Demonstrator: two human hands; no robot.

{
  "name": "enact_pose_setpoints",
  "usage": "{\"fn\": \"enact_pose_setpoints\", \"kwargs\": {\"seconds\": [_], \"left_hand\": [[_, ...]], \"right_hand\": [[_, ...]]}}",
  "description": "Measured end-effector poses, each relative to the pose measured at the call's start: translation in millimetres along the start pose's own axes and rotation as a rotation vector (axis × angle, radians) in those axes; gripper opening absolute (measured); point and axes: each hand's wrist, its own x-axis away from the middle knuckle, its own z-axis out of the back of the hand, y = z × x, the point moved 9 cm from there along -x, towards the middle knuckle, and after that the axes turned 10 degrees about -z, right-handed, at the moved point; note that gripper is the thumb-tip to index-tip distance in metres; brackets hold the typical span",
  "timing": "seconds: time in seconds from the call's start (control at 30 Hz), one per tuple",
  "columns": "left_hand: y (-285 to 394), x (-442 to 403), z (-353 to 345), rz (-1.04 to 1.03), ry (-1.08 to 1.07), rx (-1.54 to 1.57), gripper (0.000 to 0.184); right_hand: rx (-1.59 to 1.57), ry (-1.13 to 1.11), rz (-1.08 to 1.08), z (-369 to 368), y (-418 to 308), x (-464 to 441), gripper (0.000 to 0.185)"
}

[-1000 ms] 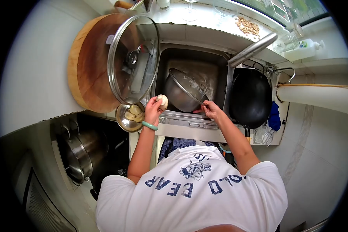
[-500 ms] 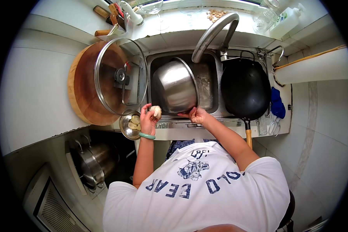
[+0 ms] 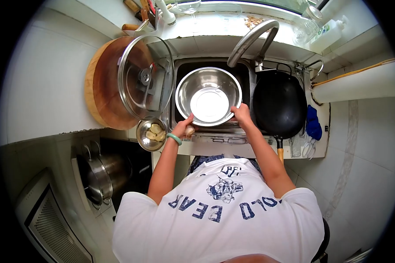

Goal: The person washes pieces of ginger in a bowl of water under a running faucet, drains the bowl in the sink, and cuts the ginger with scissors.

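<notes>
A wide stainless steel basin [image 3: 210,105] sits upright over the left side of the sink, its inside facing up. My left hand [image 3: 182,127] grips the basin's near-left rim and also keeps a garlic bulb [image 3: 189,131] tucked in its fingers. On the near-right rim, my right hand [image 3: 242,115] is closed, thumb over the edge. Just left of my left hand stands a small metal bowl [image 3: 139,136] with several pale yellow pieces [image 3: 155,131] in it.
A glass lid [image 3: 122,83] leans over a round wooden chopping board [image 3: 92,90] at left. The tap [image 3: 243,46] arches behind the basin. A black wok [image 3: 279,103] lies to the right, beside blue cloth [image 3: 313,122]. Pots [image 3: 105,173] stand lower left.
The basin has turned from tipped on its side to upright. My left hand, still with the garlic bulb, has moved right onto its rim. My right hand has shifted right and up along it.
</notes>
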Motion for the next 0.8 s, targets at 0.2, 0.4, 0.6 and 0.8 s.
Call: {"fn": "enact_pose_setpoints", "kwargs": {"seconds": [0.2,0.4,0.6,0.8], "left_hand": [[-1,-16,-12,0.039,0.002,0.023,0.026],[-2,-36,-5,-0.081,0.126,0.163,0.025],[4,-28,-8,-0.099,0.178,0.094,0.026],[1,-25,-23,-0.064,0.103,0.165,0.019]], "right_hand": [[0.096,-0.002,0.024,6,-22,19,0.021],[0.603,0.105,0.104,34,-88,43,0.029],[1.091,1.013,0.898,113,-184,40,0.044],[1.15,0.785,0.81,126,-169,1,0.033]]}}
